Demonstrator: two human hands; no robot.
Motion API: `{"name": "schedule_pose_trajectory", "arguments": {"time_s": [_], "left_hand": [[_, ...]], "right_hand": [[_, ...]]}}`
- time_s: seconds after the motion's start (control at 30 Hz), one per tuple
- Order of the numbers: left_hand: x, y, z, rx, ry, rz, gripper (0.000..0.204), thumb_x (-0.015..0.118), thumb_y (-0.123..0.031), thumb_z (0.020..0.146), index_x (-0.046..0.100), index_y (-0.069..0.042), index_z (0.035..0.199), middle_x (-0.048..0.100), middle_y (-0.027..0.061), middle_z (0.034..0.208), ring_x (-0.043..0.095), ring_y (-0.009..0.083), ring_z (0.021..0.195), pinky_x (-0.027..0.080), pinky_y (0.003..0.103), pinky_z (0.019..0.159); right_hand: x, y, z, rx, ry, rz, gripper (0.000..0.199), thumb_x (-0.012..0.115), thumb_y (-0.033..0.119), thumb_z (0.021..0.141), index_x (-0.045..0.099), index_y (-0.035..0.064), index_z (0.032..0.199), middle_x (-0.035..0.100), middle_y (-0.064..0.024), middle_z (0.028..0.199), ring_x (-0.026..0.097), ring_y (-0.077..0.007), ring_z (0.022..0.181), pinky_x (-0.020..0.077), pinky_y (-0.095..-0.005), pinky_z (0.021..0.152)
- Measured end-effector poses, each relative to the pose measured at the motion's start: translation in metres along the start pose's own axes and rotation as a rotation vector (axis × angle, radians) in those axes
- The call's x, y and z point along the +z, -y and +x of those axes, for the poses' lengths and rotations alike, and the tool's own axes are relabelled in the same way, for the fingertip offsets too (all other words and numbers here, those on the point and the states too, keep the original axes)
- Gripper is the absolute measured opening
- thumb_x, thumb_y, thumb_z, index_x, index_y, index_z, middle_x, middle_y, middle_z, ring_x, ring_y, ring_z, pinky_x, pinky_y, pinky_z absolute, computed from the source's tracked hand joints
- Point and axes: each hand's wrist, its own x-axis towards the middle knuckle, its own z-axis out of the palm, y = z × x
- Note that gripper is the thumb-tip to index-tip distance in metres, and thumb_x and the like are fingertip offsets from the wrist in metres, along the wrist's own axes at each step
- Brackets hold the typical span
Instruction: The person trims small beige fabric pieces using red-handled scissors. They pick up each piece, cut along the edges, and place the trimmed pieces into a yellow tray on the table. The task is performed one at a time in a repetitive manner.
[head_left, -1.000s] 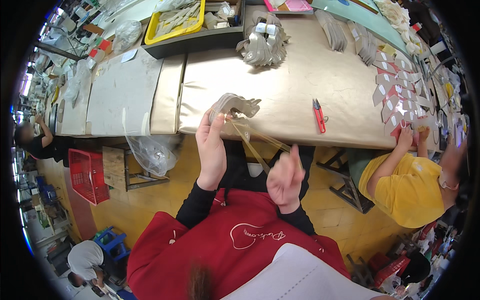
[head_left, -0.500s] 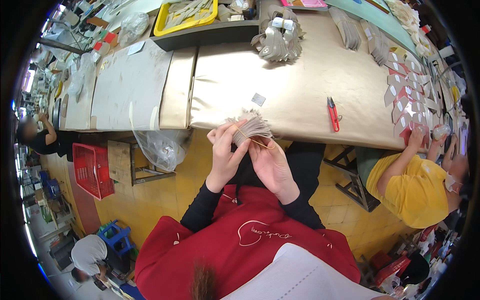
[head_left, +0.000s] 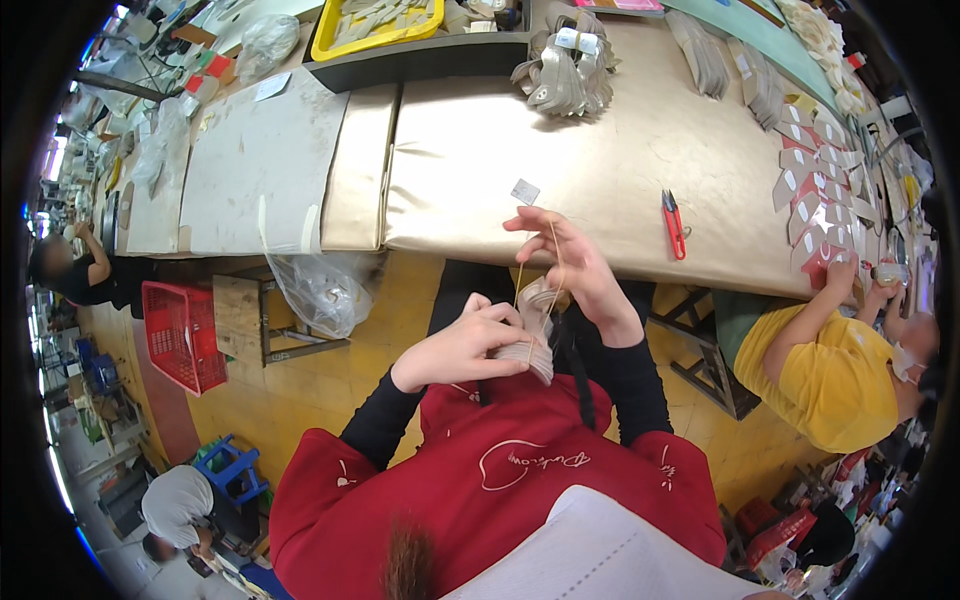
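Card stack (head_left: 530,340) is clamped in the left hand (head_left: 465,345) grip, held off the bench (head_left: 620,150); the rubber band (head_left: 553,255) above is stretched by right hand (head_left: 570,265) fingers, best kept taut and centred.

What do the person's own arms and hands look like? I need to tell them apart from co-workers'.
Both hands, left hand and right hand, are bare: no gloves visible. Long black sleeves reach the wrists, under a red garment with white line stitching on the chest.

Your stack of tags (head_left: 530,335) is pale beige, its band (head_left: 553,255) yellowish; beyond it, tan desk (head_left: 620,140), red snips (head_left: 674,224), yellow tray (head_left: 378,22).
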Motion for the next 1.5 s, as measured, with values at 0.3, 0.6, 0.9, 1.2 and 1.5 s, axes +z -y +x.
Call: {"name": "schedule_pose_trajectory", "arguments": {"time_s": [0.3, 0.6, 0.9, 1.2, 1.5], "left_hand": [[-0.001, -0.002, 0.033, -0.101, -0.994, -0.535, 0.041, 0.064, -0.012, 0.094, 0.057, 0.001, 0.133, 0.059, 0.0134, 0.123, 0.054, 0.0211, 0.118, 0.042, 0.035, 0.103], [-0.002, -0.015, 0.052, 0.043, -0.946, 0.020, 0.042, 0.070, -0.016, 0.087, 0.063, -0.007, 0.127, 0.061, 0.0123, 0.121, 0.055, 0.0254, 0.112, 0.036, 0.036, 0.099], [-0.013, -0.020, 0.025, 0.045, -0.375, 0.253, 0.040, 0.072, -0.021, 0.084, 0.067, -0.009, 0.122, 0.062, 0.0063, 0.102, 0.054, 0.0170, 0.098, 0.026, 0.034, 0.087], [-0.004, -0.024, 0.006, -0.151, 0.064, 0.348, 0.024, 0.065, -0.027, 0.086, 0.072, -0.014, 0.106, 0.060, 0.0075, 0.095, 0.053, 0.0195, 0.098, 0.026, 0.039, 0.082], [-0.012, 0.013, 0.009, -0.400, -0.665, -0.231, 0.039, 0.067, -0.021, 0.091, 0.063, -0.001, 0.124, 0.066, 0.0136, 0.096, 0.066, 0.0159, 0.083, 0.052, 0.029, 0.074]], "right_hand": [[0.039, 0.015, -0.035, -0.693, 0.288, 0.121, 0.040, 0.078, 0.030, 0.081, 0.071, -0.0083, 0.090, 0.073, -0.0160, 0.084, 0.066, -0.0248, 0.073, 0.0495, -0.0352, 0.065], [0.044, -0.034, -0.034, -0.035, -0.394, 1.134, 0.045, 0.069, 0.021, 0.093, 0.055, 0.0022, 0.131, 0.054, -0.0064, 0.136, 0.055, -0.0165, 0.118, 0.0487, -0.0295, 0.099], [0.011, -0.028, -0.038, 0.128, -0.248, 0.837, 0.067, 0.058, 0.046, 0.094, 0.044, -0.0012, 0.139, 0.056, -0.0131, 0.135, 0.053, -0.0228, 0.125, 0.0376, -0.0378, 0.109], [0.007, -0.019, -0.027, 0.217, -0.091, 0.027, 0.057, 0.065, 0.031, 0.094, 0.052, -0.0042, 0.138, 0.068, -0.0116, 0.122, 0.061, -0.0184, 0.113, 0.0479, -0.0301, 0.098], [0.033, 0.010, -0.034, -0.119, -0.080, -0.871, 0.021, 0.068, 0.015, 0.089, 0.077, 0.0120, 0.108, 0.071, 0.0012, 0.092, 0.054, -0.0142, 0.093, 0.0300, -0.0346, 0.096]]}}
